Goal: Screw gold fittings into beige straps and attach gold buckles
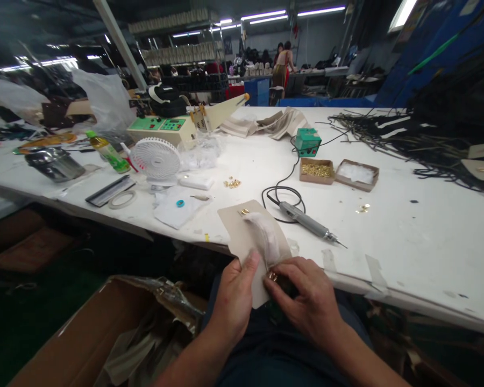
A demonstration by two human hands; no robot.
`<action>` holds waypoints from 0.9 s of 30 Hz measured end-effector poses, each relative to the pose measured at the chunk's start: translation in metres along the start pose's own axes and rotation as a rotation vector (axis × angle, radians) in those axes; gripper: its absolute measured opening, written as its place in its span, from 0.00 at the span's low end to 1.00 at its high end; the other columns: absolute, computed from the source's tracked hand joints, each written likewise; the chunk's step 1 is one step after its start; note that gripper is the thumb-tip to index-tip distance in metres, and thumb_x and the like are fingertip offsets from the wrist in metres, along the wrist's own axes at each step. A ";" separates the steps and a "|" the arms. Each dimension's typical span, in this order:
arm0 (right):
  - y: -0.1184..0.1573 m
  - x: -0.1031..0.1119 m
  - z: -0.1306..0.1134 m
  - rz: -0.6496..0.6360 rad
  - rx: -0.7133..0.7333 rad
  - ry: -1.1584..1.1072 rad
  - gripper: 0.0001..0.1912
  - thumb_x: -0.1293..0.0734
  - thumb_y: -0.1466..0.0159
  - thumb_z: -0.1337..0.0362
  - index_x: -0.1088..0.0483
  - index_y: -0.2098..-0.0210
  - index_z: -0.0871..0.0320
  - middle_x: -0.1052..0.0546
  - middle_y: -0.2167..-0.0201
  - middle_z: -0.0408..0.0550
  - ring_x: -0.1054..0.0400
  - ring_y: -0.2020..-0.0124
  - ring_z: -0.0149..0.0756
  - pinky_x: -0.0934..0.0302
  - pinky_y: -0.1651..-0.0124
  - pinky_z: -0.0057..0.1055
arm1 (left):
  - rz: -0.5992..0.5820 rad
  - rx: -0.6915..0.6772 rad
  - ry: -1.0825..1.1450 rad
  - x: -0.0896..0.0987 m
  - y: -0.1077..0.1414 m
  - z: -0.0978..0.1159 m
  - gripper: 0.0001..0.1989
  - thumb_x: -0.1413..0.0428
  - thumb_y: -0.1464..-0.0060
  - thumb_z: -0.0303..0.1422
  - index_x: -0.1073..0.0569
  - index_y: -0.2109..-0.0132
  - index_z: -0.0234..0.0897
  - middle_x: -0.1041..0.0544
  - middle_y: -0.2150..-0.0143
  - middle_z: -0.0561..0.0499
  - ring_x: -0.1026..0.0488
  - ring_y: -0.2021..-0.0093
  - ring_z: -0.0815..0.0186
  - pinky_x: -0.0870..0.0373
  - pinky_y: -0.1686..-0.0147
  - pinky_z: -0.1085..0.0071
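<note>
My left hand (237,295) grips a flat beige panel (234,226) by its lower left edge, thumb on top. The panel is tilted up over the table's front edge. A gold metal fitting (244,212) sits at its top end. Across the panel arches a strap wrapped in whitish film (266,236). My right hand (306,290) is closed at the strap's lower end, thumb and fingers pinching a small gold fitting (272,276). Whether that fitting is fastened to the panel I cannot tell.
On the white table (419,242) lie a corded grey screwdriver (306,219), a box of gold pieces (317,171), a box of white bits (357,174) and a green power unit (307,142). A fan (155,161) stands left. Below is a cardboard box (84,333).
</note>
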State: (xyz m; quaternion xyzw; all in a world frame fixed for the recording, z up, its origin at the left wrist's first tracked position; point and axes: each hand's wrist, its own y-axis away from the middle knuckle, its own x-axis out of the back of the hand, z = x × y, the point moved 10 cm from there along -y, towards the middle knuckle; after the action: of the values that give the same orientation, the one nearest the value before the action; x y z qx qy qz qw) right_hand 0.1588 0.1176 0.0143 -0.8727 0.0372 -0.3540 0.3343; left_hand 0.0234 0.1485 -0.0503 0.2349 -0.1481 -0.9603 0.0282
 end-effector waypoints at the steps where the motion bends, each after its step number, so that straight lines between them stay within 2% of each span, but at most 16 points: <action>1: -0.001 0.000 -0.002 0.003 0.031 0.011 0.04 0.28 0.32 0.65 0.25 0.57 0.53 0.20 0.63 0.47 0.27 0.64 0.40 0.37 0.59 0.40 | -0.002 0.004 0.006 0.000 0.001 0.000 0.25 0.32 0.45 0.47 0.19 0.49 0.32 0.14 0.57 0.43 0.17 0.57 0.56 0.21 0.56 0.65; 8: -0.001 0.002 -0.016 -0.061 0.254 0.022 0.10 0.32 0.28 0.69 0.26 0.49 0.56 0.18 0.63 0.48 0.27 0.66 0.38 0.37 0.62 0.37 | 0.023 0.081 0.060 0.007 0.003 -0.001 0.23 0.31 0.45 0.45 0.19 0.50 0.32 0.14 0.62 0.44 0.16 0.62 0.56 0.20 0.60 0.65; 13: 0.006 -0.008 -0.021 -0.198 0.406 0.032 0.11 0.37 0.26 0.71 0.28 0.47 0.59 0.19 0.62 0.50 0.30 0.66 0.39 0.40 0.62 0.38 | 0.010 0.085 -0.009 0.009 0.003 -0.003 0.26 0.30 0.48 0.47 0.19 0.51 0.30 0.15 0.65 0.43 0.17 0.64 0.55 0.21 0.64 0.65; 16: 0.010 -0.008 -0.026 -0.241 0.512 0.043 0.13 0.41 0.24 0.70 0.28 0.46 0.62 0.19 0.61 0.53 0.30 0.65 0.40 0.40 0.61 0.39 | -0.017 0.089 -0.056 0.008 0.004 -0.007 0.27 0.31 0.47 0.48 0.20 0.50 0.29 0.15 0.67 0.45 0.19 0.69 0.59 0.24 0.69 0.68; 20: 0.014 -0.002 -0.033 -0.233 0.641 0.095 0.14 0.42 0.23 0.69 0.26 0.49 0.65 0.19 0.62 0.54 0.30 0.64 0.40 0.40 0.59 0.41 | -0.021 0.122 -0.084 0.006 0.005 -0.011 0.27 0.30 0.48 0.47 0.20 0.51 0.28 0.17 0.71 0.47 0.24 0.77 0.65 0.29 0.77 0.73; 23: 0.019 0.002 -0.031 -0.233 0.646 0.110 0.14 0.41 0.24 0.70 0.26 0.47 0.64 0.18 0.59 0.54 0.30 0.63 0.40 0.41 0.61 0.41 | -0.029 0.143 -0.074 0.001 0.006 -0.010 0.26 0.30 0.49 0.45 0.20 0.51 0.28 0.16 0.69 0.46 0.22 0.75 0.64 0.28 0.76 0.73; 27: 0.029 0.014 -0.012 -0.134 0.468 -0.007 0.15 0.33 0.28 0.69 0.25 0.43 0.55 0.20 0.51 0.52 0.28 0.55 0.42 0.37 0.54 0.41 | -0.018 0.159 -0.037 -0.005 0.007 -0.001 0.27 0.30 0.48 0.43 0.21 0.47 0.28 0.15 0.65 0.42 0.17 0.68 0.58 0.22 0.70 0.69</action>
State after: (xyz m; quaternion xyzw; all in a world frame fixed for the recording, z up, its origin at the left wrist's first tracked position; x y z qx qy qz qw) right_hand 0.1664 0.0844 0.0107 -0.7731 -0.1051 -0.3715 0.5032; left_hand 0.0285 0.1422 -0.0467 0.2198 -0.2222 -0.9499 -0.0017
